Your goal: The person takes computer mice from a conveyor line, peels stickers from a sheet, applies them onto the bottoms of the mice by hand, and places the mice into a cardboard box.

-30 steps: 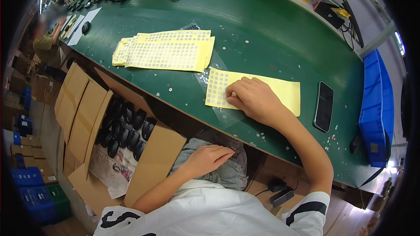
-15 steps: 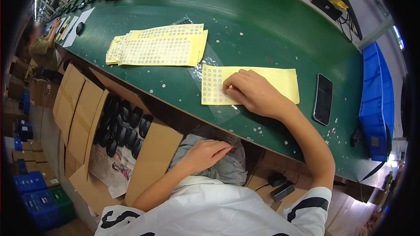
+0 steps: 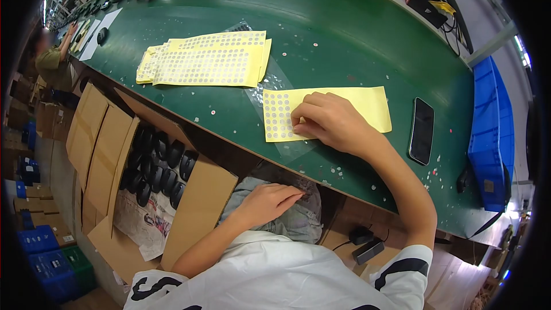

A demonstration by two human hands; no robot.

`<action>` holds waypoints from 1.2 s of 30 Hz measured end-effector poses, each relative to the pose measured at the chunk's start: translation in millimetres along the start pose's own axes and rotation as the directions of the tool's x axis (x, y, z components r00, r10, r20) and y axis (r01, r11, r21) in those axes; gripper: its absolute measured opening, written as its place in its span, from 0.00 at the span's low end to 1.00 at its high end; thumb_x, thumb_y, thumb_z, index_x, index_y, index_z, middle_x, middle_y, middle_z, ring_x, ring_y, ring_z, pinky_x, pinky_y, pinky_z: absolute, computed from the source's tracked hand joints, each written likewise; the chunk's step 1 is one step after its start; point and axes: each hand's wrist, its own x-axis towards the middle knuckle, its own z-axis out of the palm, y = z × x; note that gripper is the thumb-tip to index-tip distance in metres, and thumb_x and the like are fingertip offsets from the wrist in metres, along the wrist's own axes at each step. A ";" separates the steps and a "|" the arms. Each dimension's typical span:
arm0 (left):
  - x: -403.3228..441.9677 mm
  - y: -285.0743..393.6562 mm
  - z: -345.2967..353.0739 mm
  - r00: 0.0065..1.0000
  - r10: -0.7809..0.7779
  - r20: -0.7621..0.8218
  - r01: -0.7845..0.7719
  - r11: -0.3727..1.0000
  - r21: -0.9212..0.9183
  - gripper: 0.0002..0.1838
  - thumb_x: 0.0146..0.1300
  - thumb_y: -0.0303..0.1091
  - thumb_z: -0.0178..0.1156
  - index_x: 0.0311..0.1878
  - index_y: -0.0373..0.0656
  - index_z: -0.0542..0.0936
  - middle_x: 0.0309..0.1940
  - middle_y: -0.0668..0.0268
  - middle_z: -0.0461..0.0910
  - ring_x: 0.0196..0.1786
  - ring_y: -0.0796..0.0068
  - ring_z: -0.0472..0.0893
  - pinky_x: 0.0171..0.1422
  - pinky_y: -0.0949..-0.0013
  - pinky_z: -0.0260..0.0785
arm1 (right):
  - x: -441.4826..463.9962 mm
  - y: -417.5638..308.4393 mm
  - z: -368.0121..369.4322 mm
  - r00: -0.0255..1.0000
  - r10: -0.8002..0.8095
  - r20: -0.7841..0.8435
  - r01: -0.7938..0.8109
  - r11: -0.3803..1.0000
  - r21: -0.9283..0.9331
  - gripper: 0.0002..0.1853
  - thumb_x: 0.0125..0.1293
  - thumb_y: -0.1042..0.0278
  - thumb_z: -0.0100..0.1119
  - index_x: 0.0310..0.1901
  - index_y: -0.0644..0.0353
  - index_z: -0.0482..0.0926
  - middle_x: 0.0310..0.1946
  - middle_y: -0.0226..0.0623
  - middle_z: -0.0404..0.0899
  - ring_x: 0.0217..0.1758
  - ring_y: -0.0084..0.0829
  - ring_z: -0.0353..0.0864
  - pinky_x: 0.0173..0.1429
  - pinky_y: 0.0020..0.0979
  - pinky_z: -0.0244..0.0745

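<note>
A yellow sheet lies on the green table, with rows of round grey stickers on its left part and bare backing on its right. My right hand rests on its middle, fingers curled, the fingertips pressed together beside the stickers; whatever they pinch is too small to make out. My left hand lies on my lap below the table edge, its fingers close together and nearly straight, with nothing visible in it. Up and to the left is a stack of sticker sheets, partly over a clear plastic sleeve.
A phone and a blue bin are at the right. An open cardboard box holds several black computer mice at lower left. More mice line the far left of the table. Another person is at the far left.
The view has shifted slightly, so the table's things appear farther left. My right hand stays at the stickers' edge, and the yellow sheet has turned a little. My left hand remains on my lap.
</note>
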 end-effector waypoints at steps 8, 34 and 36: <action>0.8 4.7 -1.4 1.000 -0.004 0.020 0.004 1.000 0.004 0.07 0.70 0.31 0.63 0.46 0.41 0.86 0.40 0.66 0.91 0.36 0.62 0.88 0.41 0.65 0.77 | -0.7 -6.3 12.8 0.997 0.011 -0.073 -0.025 0.981 -0.193 0.07 0.72 0.65 0.63 0.41 0.57 0.77 0.39 0.35 0.79 0.41 0.37 0.76 0.51 0.35 0.72; 3.1 -0.7 -14.7 0.999 0.005 0.037 0.002 0.979 -0.201 0.07 0.65 0.24 0.66 0.45 0.39 0.88 0.40 0.66 0.91 0.32 0.65 0.86 0.39 0.68 0.77 | 0.2 0.0 8.1 0.963 0.249 -0.104 -0.220 0.948 0.230 0.07 0.76 0.65 0.58 0.42 0.59 0.75 0.37 0.40 0.81 0.36 0.42 0.78 0.44 0.40 0.73; 9.5 15.9 -36.9 0.989 0.139 0.053 -0.130 0.981 -0.143 0.07 0.63 0.24 0.68 0.44 0.41 0.88 0.35 0.68 0.89 0.29 0.68 0.82 0.37 0.70 0.75 | -1.0 -2.7 8.4 0.952 0.285 -0.114 -0.250 0.935 0.253 0.08 0.76 0.64 0.58 0.43 0.59 0.75 0.38 0.39 0.82 0.36 0.41 0.78 0.43 0.40 0.73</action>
